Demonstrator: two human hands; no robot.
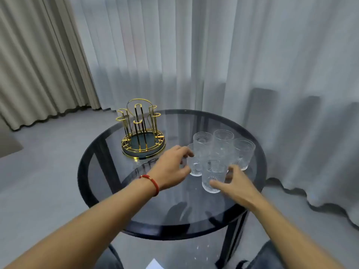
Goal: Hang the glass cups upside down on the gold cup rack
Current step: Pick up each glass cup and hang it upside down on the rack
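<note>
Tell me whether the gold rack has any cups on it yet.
Empty. The gold cup rack shows bare prongs; the glass cups stand upright on the glass table beside it.

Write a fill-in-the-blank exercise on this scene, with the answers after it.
1. The rack holds ____ cups.
2. The cups stand ____ side up on the table.
3. The ____ hand's grip closes on the nearest cup.
4. A red band is on the ____ wrist.

Answers: no; open; right; left
</note>
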